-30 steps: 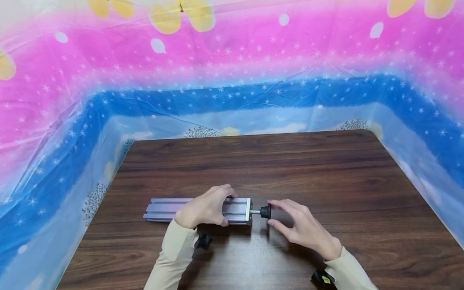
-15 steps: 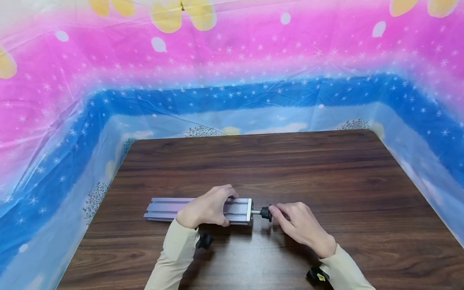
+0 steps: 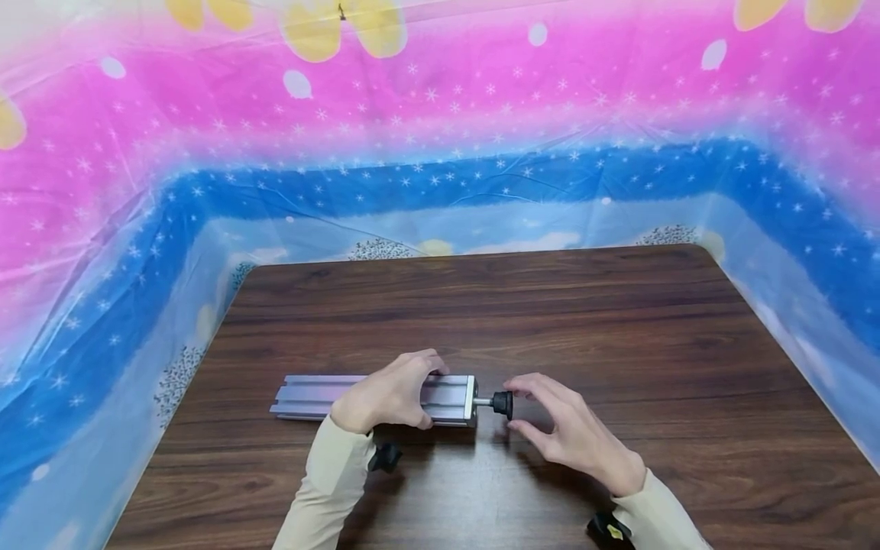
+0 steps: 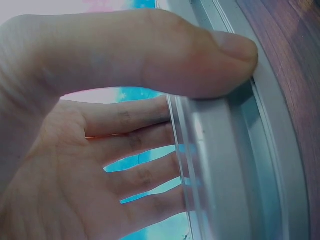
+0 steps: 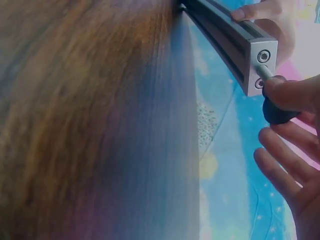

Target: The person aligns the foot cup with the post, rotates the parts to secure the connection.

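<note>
A slotted aluminium extrusion (image 3: pixel 450 395) lies lengthwise on the table. My left hand (image 3: pixel 395 393) grips it from above, thumb on the near side, fingers on the far side. In the left wrist view, the thumb presses against the grooved profile (image 4: pixel 225 155). A thin metal rod (image 3: pixel 485 402) sticks out of the right end plate (image 5: pixel 261 52), which carries two hex socket screws. The rod ends in a black knob (image 3: pixel 503 404). My right hand (image 3: pixel 577 431) has its thumb and forefinger curved round the knob, thumb overlapping it in the right wrist view; the other fingers are spread.
The dark wood-grain table (image 3: pixel 481 305) reaches back to a pink and blue patterned cloth (image 3: pixel 440 183) hanging round its far and side edges. Black wrist devices (image 3: pixel 608 528) sit under both cream sleeves (image 3: pixel 326 477).
My right hand turned inward on the knob half a second ago, then rotated back to a wider thumb-and-finger spread round it. The left hand and extrusion stay in place.
</note>
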`<state>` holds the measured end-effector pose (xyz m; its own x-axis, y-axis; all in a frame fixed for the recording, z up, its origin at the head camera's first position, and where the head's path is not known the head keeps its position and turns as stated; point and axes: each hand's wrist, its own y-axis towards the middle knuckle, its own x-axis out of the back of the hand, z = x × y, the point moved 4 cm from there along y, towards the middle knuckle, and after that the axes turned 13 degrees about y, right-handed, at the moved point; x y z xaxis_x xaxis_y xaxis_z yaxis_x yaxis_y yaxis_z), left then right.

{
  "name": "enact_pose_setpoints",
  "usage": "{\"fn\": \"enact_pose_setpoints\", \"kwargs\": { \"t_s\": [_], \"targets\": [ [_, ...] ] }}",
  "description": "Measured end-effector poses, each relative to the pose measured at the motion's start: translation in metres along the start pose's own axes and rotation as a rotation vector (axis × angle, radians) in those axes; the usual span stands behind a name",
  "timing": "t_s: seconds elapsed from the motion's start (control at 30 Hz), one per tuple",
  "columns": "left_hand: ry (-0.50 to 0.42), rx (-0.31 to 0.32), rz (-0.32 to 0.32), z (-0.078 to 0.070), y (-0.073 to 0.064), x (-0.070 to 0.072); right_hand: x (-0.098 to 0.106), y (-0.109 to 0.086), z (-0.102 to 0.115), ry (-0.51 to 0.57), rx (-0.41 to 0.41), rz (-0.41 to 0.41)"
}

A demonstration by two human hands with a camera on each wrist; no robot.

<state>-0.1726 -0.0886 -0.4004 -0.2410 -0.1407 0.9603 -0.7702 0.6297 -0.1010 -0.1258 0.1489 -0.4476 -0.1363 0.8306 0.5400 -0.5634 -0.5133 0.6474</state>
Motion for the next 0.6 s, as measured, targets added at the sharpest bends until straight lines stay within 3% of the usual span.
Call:
{"fn": "enact_pose_setpoints", "kwargs": {
  "t_s": [0.6],
  "targets": [
    [0.004,-0.01,-0.016,-0.0013,-0.0021,-0.0002,-0.0047,0.0038,-0.0094,-0.208,-0.252,-0.009]
  ]
}}
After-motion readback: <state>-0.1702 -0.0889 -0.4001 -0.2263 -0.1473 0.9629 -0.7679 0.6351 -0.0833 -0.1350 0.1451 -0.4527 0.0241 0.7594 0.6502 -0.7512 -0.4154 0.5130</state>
